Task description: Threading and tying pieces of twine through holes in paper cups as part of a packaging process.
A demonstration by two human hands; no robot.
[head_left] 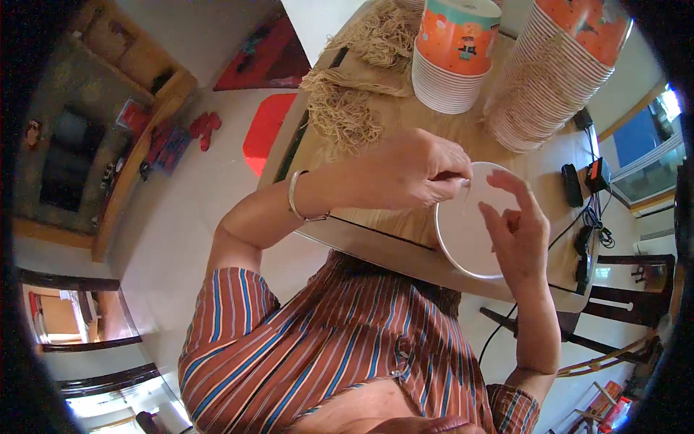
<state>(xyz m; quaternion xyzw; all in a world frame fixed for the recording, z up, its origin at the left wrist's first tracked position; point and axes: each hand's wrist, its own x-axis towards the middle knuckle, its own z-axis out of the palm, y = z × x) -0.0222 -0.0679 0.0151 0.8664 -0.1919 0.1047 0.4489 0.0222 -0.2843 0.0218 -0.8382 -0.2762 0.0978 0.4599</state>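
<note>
Your left hand (412, 170) pinches the top rim of a white round lid (470, 220) lying on the wooden table (405, 123), while your right hand (517, 231) rests open-fingered on it. Behind stand two stacks of orange-printed paper bowls (452, 58), beside tan string bundles (347, 108).

A round white lid (463, 231) (thin, silver-rimmed) lies flat at the wooden table's near edge.

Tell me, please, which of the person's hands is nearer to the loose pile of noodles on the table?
Left. The left hand sits at the white bowl rim, just below the noodles. The right hand is over the bowl's far side, farther away.
</note>
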